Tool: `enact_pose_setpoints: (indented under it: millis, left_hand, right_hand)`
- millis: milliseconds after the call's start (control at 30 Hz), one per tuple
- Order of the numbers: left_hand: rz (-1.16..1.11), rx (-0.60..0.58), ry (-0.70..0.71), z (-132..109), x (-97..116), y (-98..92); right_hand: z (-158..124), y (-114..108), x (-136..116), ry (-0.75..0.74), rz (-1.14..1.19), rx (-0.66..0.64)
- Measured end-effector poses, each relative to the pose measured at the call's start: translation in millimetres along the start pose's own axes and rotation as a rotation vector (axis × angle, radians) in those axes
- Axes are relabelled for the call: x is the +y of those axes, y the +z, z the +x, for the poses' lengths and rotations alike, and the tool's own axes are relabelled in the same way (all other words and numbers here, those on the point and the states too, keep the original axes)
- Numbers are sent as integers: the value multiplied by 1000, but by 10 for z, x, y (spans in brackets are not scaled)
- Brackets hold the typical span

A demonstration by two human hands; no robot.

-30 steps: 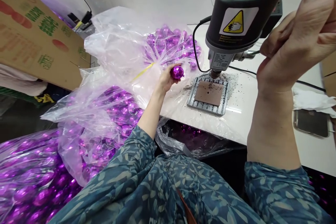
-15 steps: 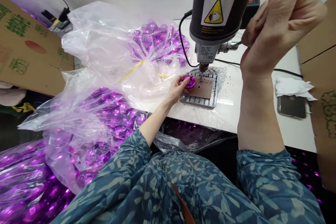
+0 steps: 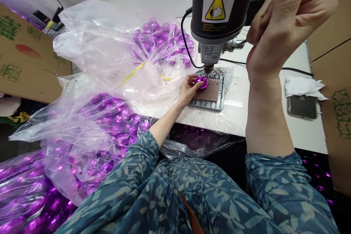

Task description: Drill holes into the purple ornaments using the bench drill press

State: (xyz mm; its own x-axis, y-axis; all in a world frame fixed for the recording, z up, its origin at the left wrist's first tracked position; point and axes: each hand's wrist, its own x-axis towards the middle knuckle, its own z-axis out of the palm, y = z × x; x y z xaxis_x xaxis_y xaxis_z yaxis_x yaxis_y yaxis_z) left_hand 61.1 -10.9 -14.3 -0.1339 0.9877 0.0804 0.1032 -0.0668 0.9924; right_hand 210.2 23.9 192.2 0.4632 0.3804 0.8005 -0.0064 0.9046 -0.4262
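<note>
My left hand (image 3: 189, 88) pinches a shiny purple faceted ball (image 3: 202, 82) between thumb and fingers. The ball sits over a brown board (image 3: 211, 93) on the slotted metal base (image 3: 221, 104) of a small bench drill press (image 3: 212, 14). Just above and slightly right of the ball is the drill's chuck (image 3: 208, 68); whether they touch I cannot tell. My right hand (image 3: 292, 22), raised beside the motor housing, is closed around the feed lever (image 3: 242, 42), whose grip the fingers hide.
Clear plastic bags of purple balls (image 3: 163, 40) lie left on the white table (image 3: 236, 119), another bag (image 3: 109, 128) nearer me. Dark shavings surround the base. A phone (image 3: 302, 107) and white tissue (image 3: 304, 87) lie right. Cardboard boxes (image 3: 27, 55) stand at both sides.
My left hand has moved the purple ball inward over the board, closer beneath the chuck, turning it slightly. My right hand stays on the lever. The whole view has shifted a little.
</note>
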Motion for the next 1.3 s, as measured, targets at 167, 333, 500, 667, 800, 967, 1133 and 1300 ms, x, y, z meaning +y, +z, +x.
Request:
enact_pose_setpoints:
  millis: [167, 333, 500, 667, 800, 967, 1133, 1300]
  left_hand:
    - [105, -41, 78, -2, -13, 27]
    - [208, -93, 211, -47, -115, 64]
    - [179, -128, 262, -42, -267, 68]
    - [164, -133, 247, -25, -290, 61]
    - [150, -139, 239, -35, -292, 60]
    - [145, -158, 240, -47, -306, 51]
    - [129, -167, 236, -49, -307, 48]
    - [91, -152, 224, -58, -298, 60]
  right_hand:
    - [35, -73, -26, 40, -6, -66]
    - [53, -93, -40, 49, 34, -41]
    - [28, -77, -38, 19, 31, -39]
    - [-155, -103, -61, -84, 53, 22]
    - [-358, -206, -61, -123, 35, 37]
    - [-490, -352, 31, -126, -3, 40]
    - [-576, -457, 186, -165, -127, 65]
    - [-717, -571, 376, -196, -172, 50]
